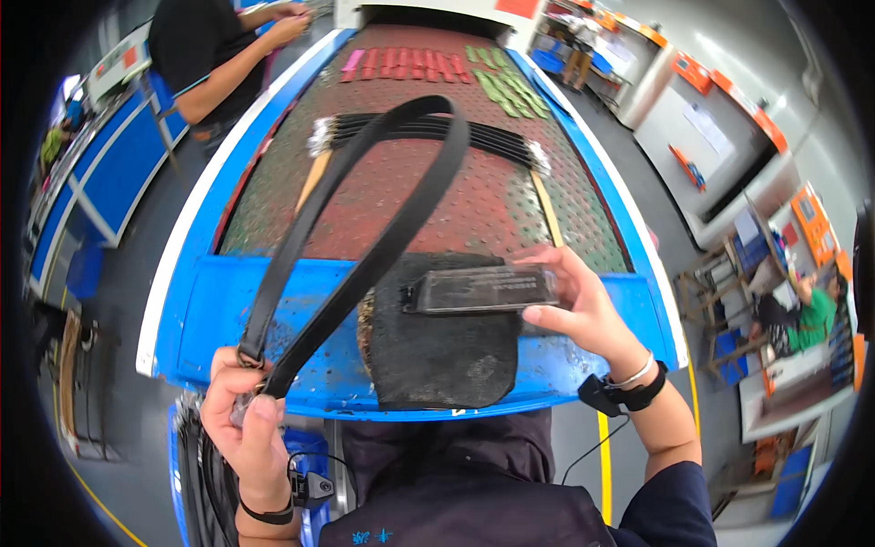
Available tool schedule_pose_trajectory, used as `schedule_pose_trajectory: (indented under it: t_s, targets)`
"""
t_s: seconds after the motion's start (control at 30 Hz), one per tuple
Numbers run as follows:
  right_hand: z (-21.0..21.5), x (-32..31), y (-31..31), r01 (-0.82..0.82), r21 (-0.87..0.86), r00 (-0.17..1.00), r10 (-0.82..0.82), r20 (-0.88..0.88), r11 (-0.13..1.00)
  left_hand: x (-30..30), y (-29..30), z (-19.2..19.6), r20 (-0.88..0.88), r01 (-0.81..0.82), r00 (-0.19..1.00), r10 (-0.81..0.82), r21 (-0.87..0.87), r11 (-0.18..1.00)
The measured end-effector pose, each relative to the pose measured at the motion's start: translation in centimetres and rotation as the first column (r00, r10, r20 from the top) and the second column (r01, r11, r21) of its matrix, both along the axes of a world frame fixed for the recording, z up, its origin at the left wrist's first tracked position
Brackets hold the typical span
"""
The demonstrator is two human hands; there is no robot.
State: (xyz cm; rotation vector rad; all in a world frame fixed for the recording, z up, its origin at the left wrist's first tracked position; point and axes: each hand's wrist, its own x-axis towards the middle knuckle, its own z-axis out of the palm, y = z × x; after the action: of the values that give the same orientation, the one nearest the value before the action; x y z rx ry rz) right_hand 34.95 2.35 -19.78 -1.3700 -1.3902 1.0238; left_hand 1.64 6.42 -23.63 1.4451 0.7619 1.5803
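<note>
My left hand (pixel 248 415) grips both ends of a black leather strap (pixel 383 191) near its metal ring, at the lower left. The strap bends up in a tall loop over the conveyor. My right hand (pixel 574 305) holds a flat dark rectangular block (pixel 478 290) with a clear glossy top, pressed over a black pad (pixel 447 351) at the front edge of the blue table (pixel 228 310). A black band and a light bracelet sit on my right wrist.
A red perforated conveyor belt (pixel 474 196) runs away from me, carrying a row of black straps (pixel 428 132), red strips (pixel 406 64) and green strips (pixel 510 87). Another person (pixel 214 55) stands at the far left. A seated person in green (pixel 811 319) is at right. More straps hang at lower left.
</note>
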Motion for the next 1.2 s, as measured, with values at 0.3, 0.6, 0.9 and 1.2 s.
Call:
schedule_pose_trajectory:
  t_s: [0.3, 0.6, 0.9, 1.2]
  targets:
    - [-1.4, 2.1, -5.2, 0.438, 0.138, 0.682, -0.228, -0.695, 0.888, 1.4, 0.6, 0.1, -0.018, 0.044, 0.999, -0.044, -0.022, 0.999]
    - [-0.9, 7.8, -9.3, 0.543, 0.461, 0.648, -0.001, -0.762, 0.702, 4.5, -3.5, 1.3, -0.264, -0.178, 0.945, 0.191, 0.072, 0.981]
    - [0.1, 4.0, -9.0, 0.637, 0.490, 0.738, -0.289, -0.609, 0.595, 10.2, -4.5, 4.9, -0.576, 0.245, 0.815, -0.061, 0.247, 0.938]
    - [0.4, -0.7, -7.7, 0.580, 0.359, 0.792, -0.402, -0.460, 0.731, 9.5, -2.3, 5.6, -0.650, 0.427, 0.735, -0.191, 0.227, 0.875]
